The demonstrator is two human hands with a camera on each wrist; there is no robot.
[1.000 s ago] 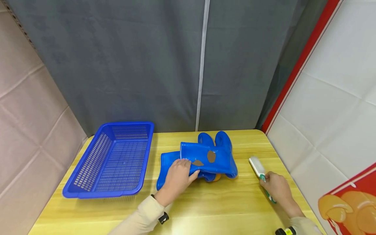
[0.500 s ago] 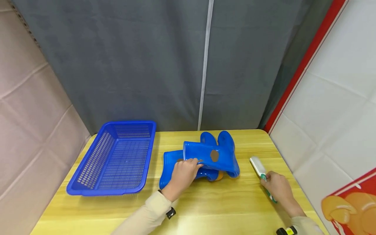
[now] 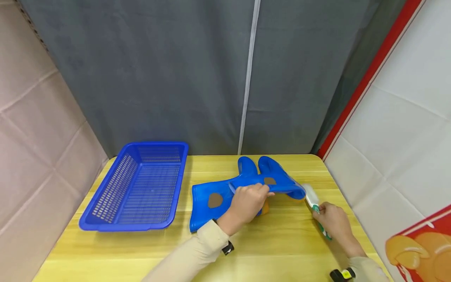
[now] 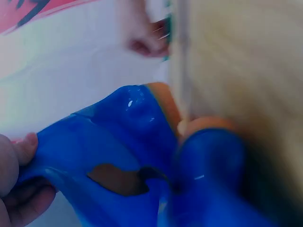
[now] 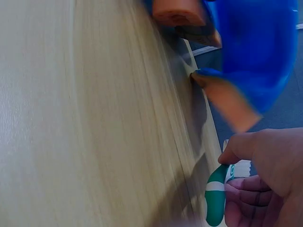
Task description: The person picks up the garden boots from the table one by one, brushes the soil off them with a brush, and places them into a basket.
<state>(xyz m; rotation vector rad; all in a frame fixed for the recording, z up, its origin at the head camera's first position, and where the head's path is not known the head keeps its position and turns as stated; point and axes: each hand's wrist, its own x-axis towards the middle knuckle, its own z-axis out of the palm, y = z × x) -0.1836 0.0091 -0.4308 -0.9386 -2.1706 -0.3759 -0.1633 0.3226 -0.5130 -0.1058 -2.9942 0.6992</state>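
Two blue rain boots with brown patches and orange soles are in the middle of the head view. My left hand pinches the shaft of the upper boot, which is raised and tilted over the other. The lower boot lies on its side, its shaft pointing left. In the left wrist view, thumb and fingers grip the folded edge of the boot shaft. My right hand holds a brush by its green and white handle, close to the raised boot; the brush's bristles mostly face away.
A blue plastic basket with mesh walls stands at the left of the wooden table. Behind the table hangs a grey curtain. White panels with a red strip border the right side.
My left hand has gripped the upper boot's shaft, lifted it and shifted it rightward, tilting it toward the brush. More of the lower boot shows. The right hand has barely moved.
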